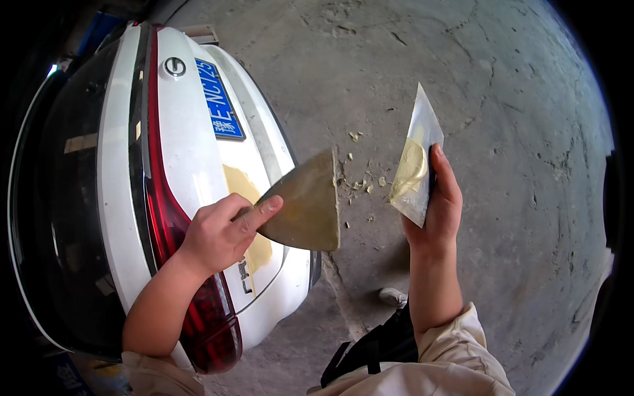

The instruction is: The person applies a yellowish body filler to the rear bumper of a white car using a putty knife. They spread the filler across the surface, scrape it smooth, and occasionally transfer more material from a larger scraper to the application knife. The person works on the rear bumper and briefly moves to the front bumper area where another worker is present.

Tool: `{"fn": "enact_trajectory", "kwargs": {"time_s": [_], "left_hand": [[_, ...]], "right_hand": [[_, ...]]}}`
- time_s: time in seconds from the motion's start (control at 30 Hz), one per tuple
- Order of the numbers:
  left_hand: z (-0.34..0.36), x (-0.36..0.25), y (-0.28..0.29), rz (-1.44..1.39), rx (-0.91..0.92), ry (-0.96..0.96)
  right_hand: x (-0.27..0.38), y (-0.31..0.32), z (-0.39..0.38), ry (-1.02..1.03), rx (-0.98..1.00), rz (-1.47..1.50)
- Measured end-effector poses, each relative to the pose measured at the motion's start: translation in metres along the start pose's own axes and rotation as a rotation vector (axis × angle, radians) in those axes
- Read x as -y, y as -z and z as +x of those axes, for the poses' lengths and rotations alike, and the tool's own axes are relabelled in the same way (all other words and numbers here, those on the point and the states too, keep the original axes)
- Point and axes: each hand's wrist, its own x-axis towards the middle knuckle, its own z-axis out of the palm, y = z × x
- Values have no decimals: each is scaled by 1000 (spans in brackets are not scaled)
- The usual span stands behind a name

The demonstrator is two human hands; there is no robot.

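Observation:
My left hand point(231, 231) is closed round the narrow end of a wide, fan-shaped putty scraper point(304, 204), its index finger laid along the blade. The scraper hangs in the air in front of the car's rear, its broad edge facing right. My right hand point(439, 201) grips a thin, pale, diamond-looking plate point(422, 125) with a thick smear of yellowish body filler point(411, 168) on its face. A patch of the same filler point(261, 254) covers part of the white car's rear panel point(181, 125), partly hidden behind my left hand and the scraper.
A long red tail light point(162, 178) runs across the car's rear beside a blue number plate point(221, 105). The dark rear window point(63, 198) lies at the left. Dried filler crumbs point(360, 185) are scattered on the cracked concrete floor point(515, 198). My shoe point(393, 297) shows below.

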Motion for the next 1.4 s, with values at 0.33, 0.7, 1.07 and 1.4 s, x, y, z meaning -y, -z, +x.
{"fn": "enact_trajectory", "kwargs": {"time_s": [0.33,0.7,1.07,1.4], "left_hand": [[3,24,5,-585,-445,465],[4,28,0,-488,-583,604],[12,19,-5,-409,-598,771],[12,19,-6,-348,-488,763]], "right_hand": [[-123,90,16,-118,-96,-574],[-271,81,114,58,241,-1393],[-297,70,139,44,415,-1499],[-316,66,138,110,507,-1524]]}}
